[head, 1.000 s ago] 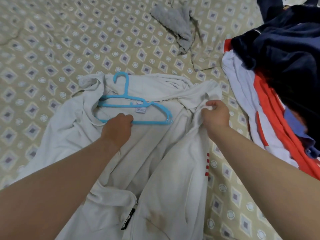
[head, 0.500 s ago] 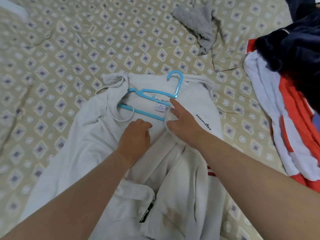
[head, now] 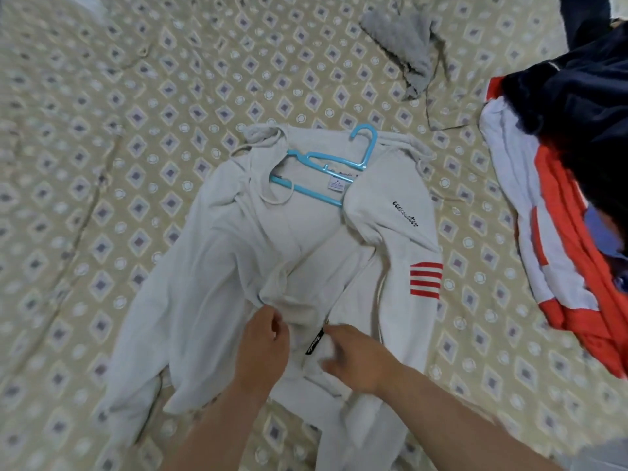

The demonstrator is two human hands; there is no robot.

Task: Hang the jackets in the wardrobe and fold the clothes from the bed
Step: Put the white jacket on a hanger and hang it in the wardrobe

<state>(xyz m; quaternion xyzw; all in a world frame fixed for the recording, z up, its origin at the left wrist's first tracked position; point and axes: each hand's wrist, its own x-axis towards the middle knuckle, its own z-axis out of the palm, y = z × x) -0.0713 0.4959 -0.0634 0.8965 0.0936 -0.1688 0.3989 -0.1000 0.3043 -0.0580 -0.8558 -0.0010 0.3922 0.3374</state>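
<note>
Jacket [head: 210, 266] lies face-up on the bed [head: 102, 130], a blue hanger [head: 369, 149] in its collar. Left hand [head: 265, 345] pinches one front edge; right hand [head: 356, 362] grips the other.

Soft, even, fairly bright light with only faint shadows and no glare. Hands [head: 265, 348] look motion-blurred, perhaps; the bed [head: 102, 164] pattern bends and smears toward frame edges.

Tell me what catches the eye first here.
A white jacket lies spread on the patterned bed at centre, a blue hanger tucked in its collar. The left hand and right hand meet at its lower front, by the zip. A pile of red, white and navy clothes sits at right.
</note>
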